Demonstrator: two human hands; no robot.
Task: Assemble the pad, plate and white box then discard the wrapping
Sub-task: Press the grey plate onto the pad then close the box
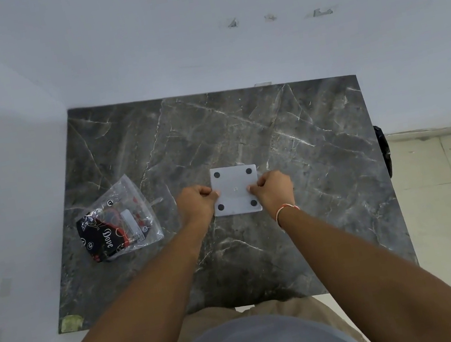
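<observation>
Left hand (197, 201) and right hand (275, 187) pinch opposite edges of the white plate (235, 189) at mid-table (316, 215) — apparently upturned, four dark feet showing — uneven pressing could skew or slip it.

1. Dark grey marble-patterned tabletop (303, 142), white veins, set against a white wall (192, 26).
2. Greenish tape patch (71, 323) on its near-left corner.
3. Pale tiled floor (448, 192) to the right.
</observation>
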